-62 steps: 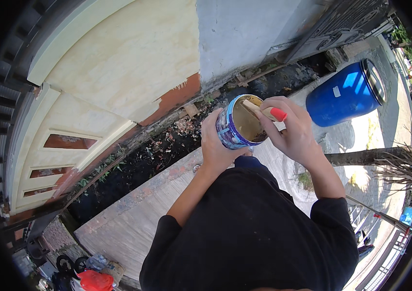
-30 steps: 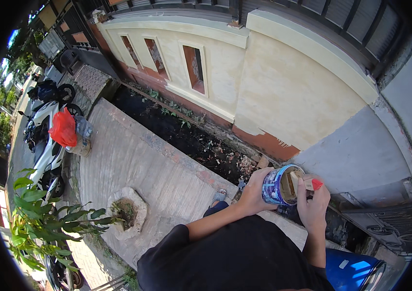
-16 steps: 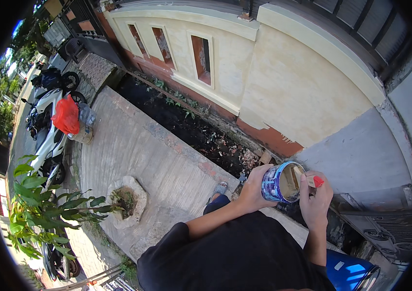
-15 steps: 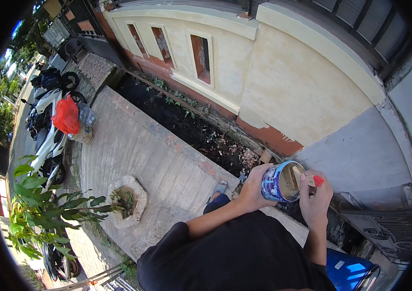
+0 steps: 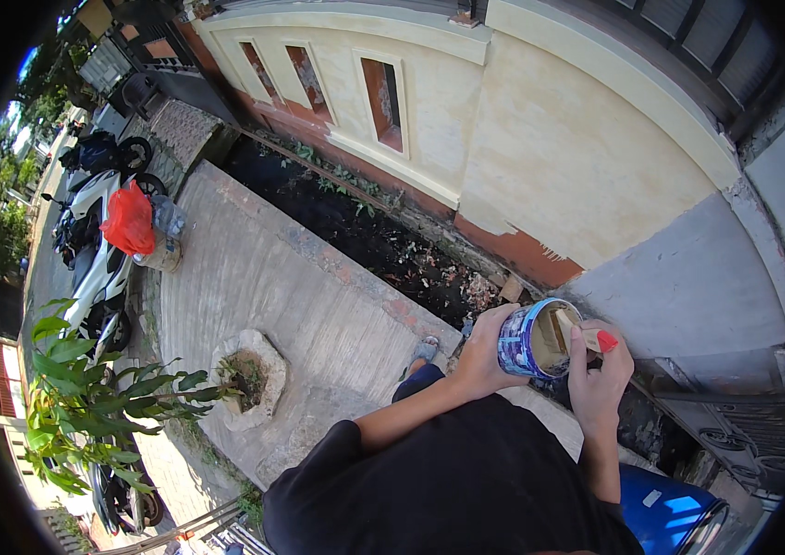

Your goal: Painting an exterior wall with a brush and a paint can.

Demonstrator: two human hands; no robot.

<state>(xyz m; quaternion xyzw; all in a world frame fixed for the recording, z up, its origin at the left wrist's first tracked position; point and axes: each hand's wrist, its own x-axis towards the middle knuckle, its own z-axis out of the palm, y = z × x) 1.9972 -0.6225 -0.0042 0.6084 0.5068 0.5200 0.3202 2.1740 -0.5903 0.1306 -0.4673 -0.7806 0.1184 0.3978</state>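
My left hand (image 5: 487,355) is wrapped round the side of a blue and purple paint can (image 5: 515,342), which is tilted so its open mouth faces right. Pale cream paint coats the inside of the can. Between the fingers of my right hand (image 5: 601,377) is a paintbrush (image 5: 593,340) with a pale wooden handle and a red tip. Its other end reaches into the can, where the bristles are partly hidden by the rim.
A cream wall (image 5: 577,139) with a brick-red base and a grey unpainted section (image 5: 688,287) rises ahead. A dark ditch (image 5: 346,231) with litter runs along it. Concrete slab (image 5: 226,250), planter (image 5: 268,379), parked motorbikes (image 5: 87,259) lie left; a blue drum (image 5: 661,509) stands lower right.
The view has shifted slightly. Both hands keep their hold, with the brush still inside the can's mouth and hardly moved.
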